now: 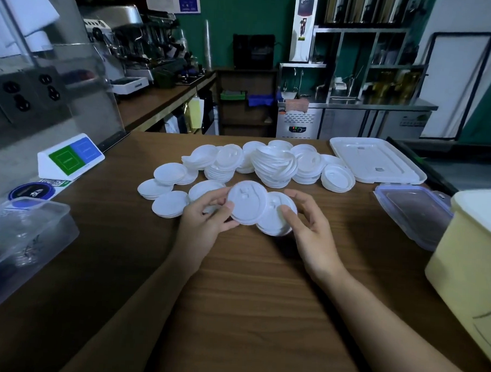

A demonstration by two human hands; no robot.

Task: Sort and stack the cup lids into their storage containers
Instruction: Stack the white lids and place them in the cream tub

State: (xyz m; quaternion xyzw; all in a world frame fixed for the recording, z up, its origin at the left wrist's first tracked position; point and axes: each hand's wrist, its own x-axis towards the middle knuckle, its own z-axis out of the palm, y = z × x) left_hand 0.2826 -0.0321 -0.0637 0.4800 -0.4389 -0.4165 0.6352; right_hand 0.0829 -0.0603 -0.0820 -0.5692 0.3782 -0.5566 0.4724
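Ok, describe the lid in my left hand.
The cup lid is round, white, plastic-looking, with a raised rim and a moulded sip tab near its top. Tilted toward the camera above the wooden counter, it is pinched at its left edge by the left hand and overlaps a second lid held by the right hand.

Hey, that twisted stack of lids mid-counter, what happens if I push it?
The twisted stack would probably fan out or topple, since its lids sit skewed. Thin plastic looks light, so it likely slides easily on the smooth counter.
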